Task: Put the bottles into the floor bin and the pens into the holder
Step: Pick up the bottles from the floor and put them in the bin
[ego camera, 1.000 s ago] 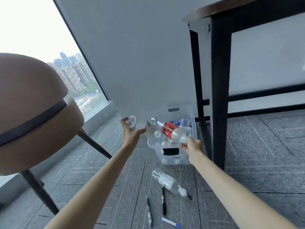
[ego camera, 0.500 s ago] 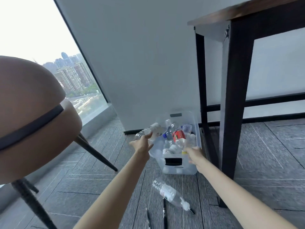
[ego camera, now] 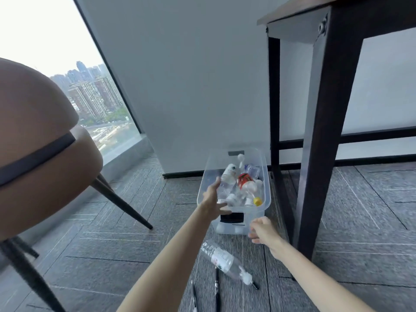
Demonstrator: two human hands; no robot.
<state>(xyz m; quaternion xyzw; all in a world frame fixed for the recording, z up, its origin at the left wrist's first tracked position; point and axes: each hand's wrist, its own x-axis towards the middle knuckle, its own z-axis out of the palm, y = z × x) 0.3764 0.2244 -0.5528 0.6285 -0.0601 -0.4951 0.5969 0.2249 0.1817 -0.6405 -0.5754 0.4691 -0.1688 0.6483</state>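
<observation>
A clear plastic floor bin [ego camera: 266, 194] stands by the wall, filled with several empty bottles, one with a red label [ego camera: 244, 180]. My left hand [ego camera: 213, 199] is open at the bin's left rim, fingers spread, holding nothing. My right hand [ego camera: 263, 230] hangs in front of the bin's near right corner, fingers loosely curled and empty. One clear bottle [ego camera: 221, 260] with a white cap lies on the carpet between my forearms. Two black pens [ego camera: 216, 287] [ego camera: 194, 296] lie on the floor below it, and a third pen tip [ego camera: 254, 285] shows beside the cap.
A dark wooden table leg [ego camera: 315, 176] stands right of the bin, close to my right wrist. A brown padded chair [ego camera: 33, 143] with dark legs fills the left. A window and grey wall lie behind. The floor is grey carpet tile.
My left hand let go of a clear bottle into the bin and is now open. My right hand released its red-label bottle and drew back toward me. The view tilted down.
</observation>
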